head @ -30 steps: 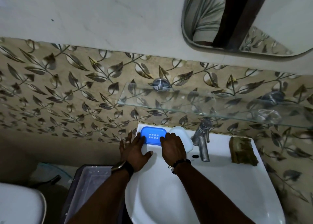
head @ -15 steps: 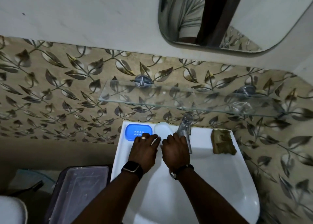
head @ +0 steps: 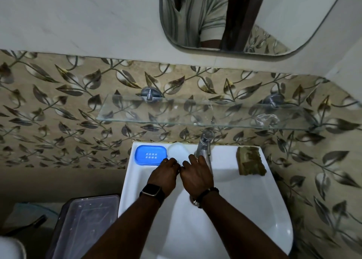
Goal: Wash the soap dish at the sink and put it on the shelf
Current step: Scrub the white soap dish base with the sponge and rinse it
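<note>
From the head view, the blue soap dish [head: 150, 155] sits on the sink's [head: 244, 196] back left corner, beside a white soap bar [head: 177, 152]. The left hand [head: 163, 175] and right hand [head: 196, 175] meet fingertip to fingertip above the basin, fingers curled, holding nothing I can make out. The glass shelf [head: 195, 111] hangs above.

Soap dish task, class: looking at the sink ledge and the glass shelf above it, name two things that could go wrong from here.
1. The blue soap dish sits at the ledge's left back corner; wet, it could slip off toward the plastic bin below.
2. The glass shelf juts out over the tap, so lifting the dish straight up may knock its edge.
</note>
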